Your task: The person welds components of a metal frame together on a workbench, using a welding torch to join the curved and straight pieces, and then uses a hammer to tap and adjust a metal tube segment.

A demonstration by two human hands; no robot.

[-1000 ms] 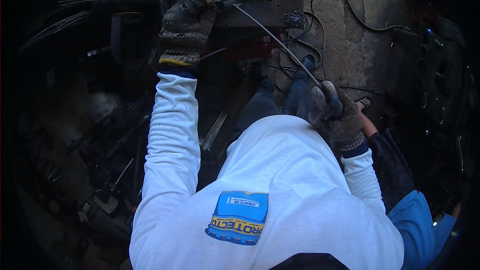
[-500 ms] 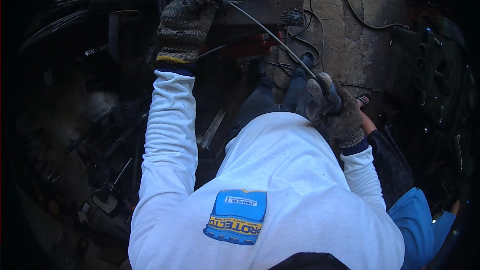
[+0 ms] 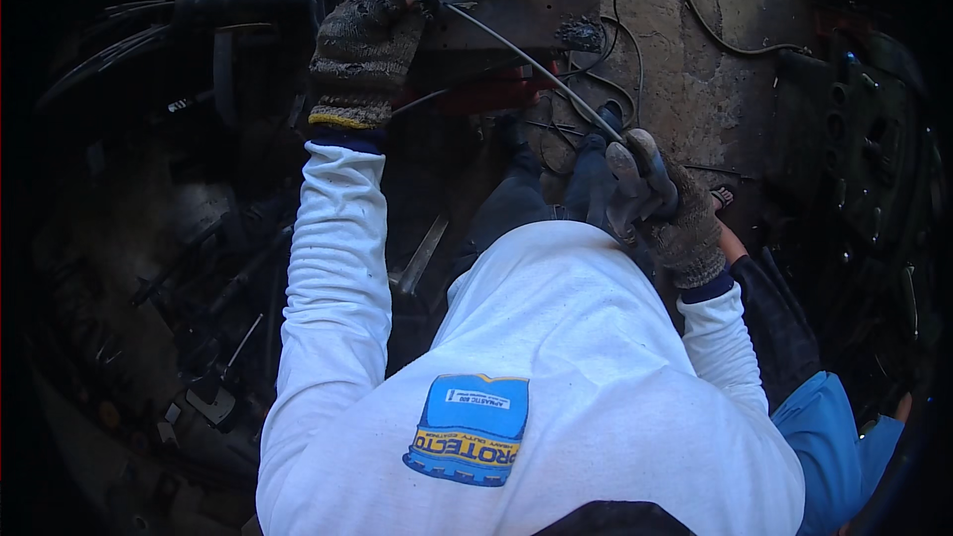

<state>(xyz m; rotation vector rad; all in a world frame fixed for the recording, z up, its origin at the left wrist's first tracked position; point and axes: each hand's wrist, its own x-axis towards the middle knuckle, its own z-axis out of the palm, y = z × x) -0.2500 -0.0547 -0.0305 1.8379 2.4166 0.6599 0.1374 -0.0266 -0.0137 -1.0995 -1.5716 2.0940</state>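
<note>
Head view: right hand (image 3: 663, 201) is closed around the near end of a thin rod (image 3: 536, 65); far tip is over the dark metal plate (image 3: 526, 25), by the left hand (image 3: 365, 52). Left fingers curled, grip hidden, can't tell. Risk, my read: long unsupported rod could flex, tip skids into left hand. Floor (image 3: 720, 104) worn, cable (image 3: 754, 51) across it. Room dim, cluttered; co-worker (image 3: 829, 447) at right.

floor (image 3: 730, 104): worn, brown, patchy | cable (image 3: 754, 52): curving across floor, upper right | light: dim, left side deep in shadow
</note>
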